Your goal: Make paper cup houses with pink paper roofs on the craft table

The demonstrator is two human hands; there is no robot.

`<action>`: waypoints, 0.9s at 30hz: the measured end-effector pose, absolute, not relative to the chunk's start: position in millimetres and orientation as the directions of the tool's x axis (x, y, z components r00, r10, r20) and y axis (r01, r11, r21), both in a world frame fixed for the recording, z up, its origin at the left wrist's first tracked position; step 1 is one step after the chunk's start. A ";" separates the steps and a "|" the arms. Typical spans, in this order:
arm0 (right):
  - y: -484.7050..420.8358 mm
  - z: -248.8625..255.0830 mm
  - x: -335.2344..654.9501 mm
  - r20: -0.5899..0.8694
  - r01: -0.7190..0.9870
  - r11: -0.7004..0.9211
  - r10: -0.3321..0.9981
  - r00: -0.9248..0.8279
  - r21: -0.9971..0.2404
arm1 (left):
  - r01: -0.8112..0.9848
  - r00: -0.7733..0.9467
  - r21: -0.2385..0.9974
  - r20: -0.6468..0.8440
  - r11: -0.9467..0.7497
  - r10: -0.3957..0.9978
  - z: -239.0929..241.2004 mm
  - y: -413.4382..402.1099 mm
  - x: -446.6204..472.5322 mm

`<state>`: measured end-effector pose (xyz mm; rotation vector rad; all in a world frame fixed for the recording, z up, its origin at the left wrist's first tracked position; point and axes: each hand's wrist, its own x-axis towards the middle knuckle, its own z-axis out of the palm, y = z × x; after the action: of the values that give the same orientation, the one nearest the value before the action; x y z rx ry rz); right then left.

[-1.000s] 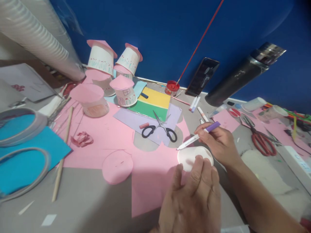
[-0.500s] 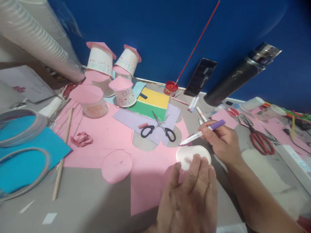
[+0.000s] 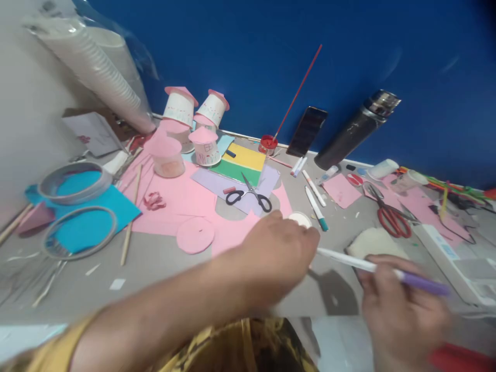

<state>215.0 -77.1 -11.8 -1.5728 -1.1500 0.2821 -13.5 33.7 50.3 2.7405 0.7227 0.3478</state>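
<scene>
My left hand [image 3: 279, 253] reaches in from the lower left, its fingers curled around a small white paper cup [image 3: 300, 219]. Only part of the cup's pale round end shows past the knuckles. At the right, my right hand [image 3: 403, 310], somewhat blurred, is closed on a white marker [image 3: 349, 260] with a purple end. The marker's tip points left, close to the left hand's fingers. Beyond the left hand lie black-handled scissors [image 3: 250, 195] and pink paper [image 3: 232, 232], with a cut pink paper circle [image 3: 195, 235] to the left.
Cup houses with pink roofs [image 3: 204, 147] stand at the back left. Red paint pot [image 3: 268, 145], phone [image 3: 308, 132] and dark flask [image 3: 352, 132] line the blue wall. Red-handled scissors [image 3: 393, 219] lie right; tape rings [image 3: 79, 232] lie left. Loose markers [image 3: 315, 207] lie beyond the cup.
My left hand has turned and now grips the cup from the left side instead of lying over it. My right hand has drawn back to the right and nearer with the marker. The view has shifted.
</scene>
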 end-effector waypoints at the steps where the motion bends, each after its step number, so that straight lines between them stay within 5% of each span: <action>1: -81.1 -19.4 204.2 0.431 0.551 0.102 0.746 0.508 -0.828 | 0.467 0.860 0.330 0.045 -0.820 0.508 61.5 42.0 -11.7; 5: -76.9 -28.7 161.1 0.576 0.762 0.223 0.785 0.229 -0.607 | 0.520 0.853 0.307 -0.240 -0.797 0.464 95.9 73.6 5.4; 12: -49.5 -25.2 136.1 0.716 0.842 0.479 0.677 -0.173 -0.250 | 0.450 0.891 0.431 -0.283 -0.783 0.356 106.7 94.2 19.2; 27: -22.0 -42.8 132.2 0.733 0.923 0.382 0.638 -0.235 -0.037 | 0.328 0.941 0.289 -0.185 -0.899 0.284 88.5 90.7 15.9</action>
<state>132.2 -22.0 -42.8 -1.3395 -1.9697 -0.5411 15.9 90.7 88.5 2.7774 0.4496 -0.1979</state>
